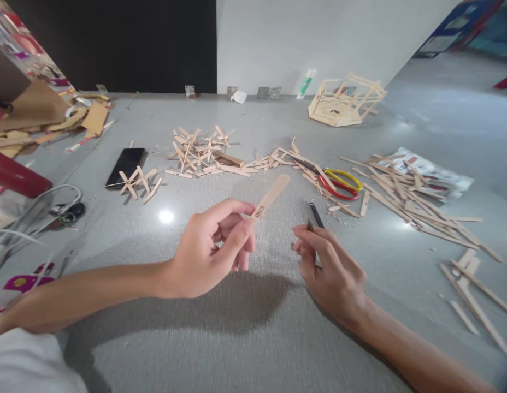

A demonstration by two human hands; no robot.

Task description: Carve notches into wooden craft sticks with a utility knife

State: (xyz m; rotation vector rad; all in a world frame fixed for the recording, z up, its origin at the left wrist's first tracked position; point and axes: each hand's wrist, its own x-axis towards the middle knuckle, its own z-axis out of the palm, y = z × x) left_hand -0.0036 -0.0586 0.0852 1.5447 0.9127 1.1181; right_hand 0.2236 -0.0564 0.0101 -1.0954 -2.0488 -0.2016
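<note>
Between thumb and fingers, my left hand [216,240] pinches a wooden craft stick [273,195] that points up to the right. A small rectangular outline or cut shows on the stick near my fingertips. Off to the right, my right hand [331,262] is closed, with a small dark pointed tool [310,225] showing at its fingertips; the rest of that tool is hidden. Just behind those fingers is a slim black pen-like object [317,214], its lower end covered by the hand. The two hands are apart above the grey tabletop [253,349].
Loose craft sticks [196,153] lie in piles across the middle, with more sticks [409,191] at right. Red-and-yellow-handled scissors [339,184] rest among them. Further back stand a stick frame [339,106] and a glue tube [306,84]. A phone [126,166] and cables [36,207] are left.
</note>
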